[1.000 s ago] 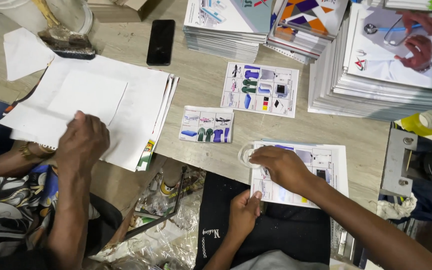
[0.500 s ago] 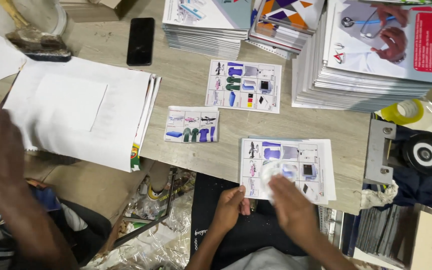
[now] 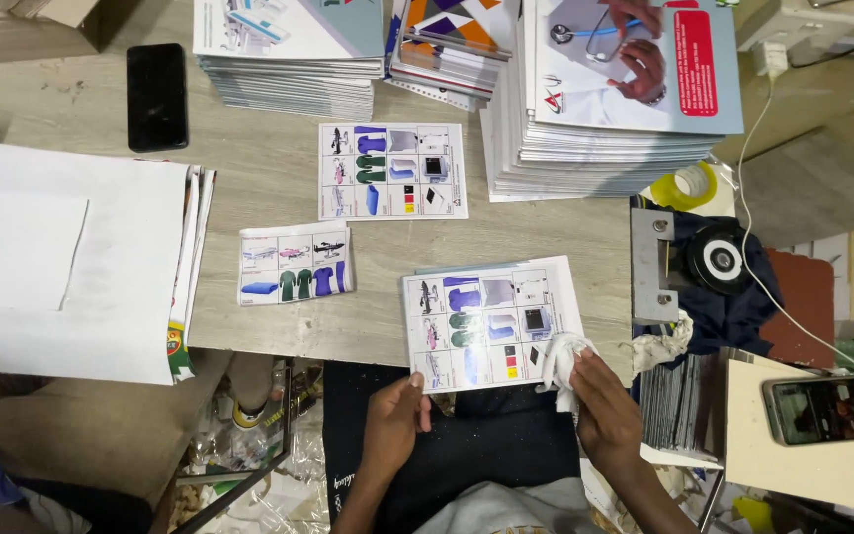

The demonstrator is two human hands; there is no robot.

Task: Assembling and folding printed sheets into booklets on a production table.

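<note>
Left hand point(image 3: 394, 420) pinching the near-left corner of a glossy printed sheet of small product pictures point(image 3: 491, 318), lying flat at the near edge of the pale wooden table point(image 3: 249, 129); right hand point(image 3: 603, 407) closed around a crumpled white cloth point(image 3: 562, 358), pressed on that sheet's near-right corner; two similar printed sheets farther off

Dark phone point(image 3: 157, 96) lies far left on the bench point(image 3: 249, 188), screen black. Another phone point(image 3: 829, 409), screen lit, rests near right on a beige board point(image 3: 793, 470). A brown box point(image 3: 37, 22) sits far left.
</note>
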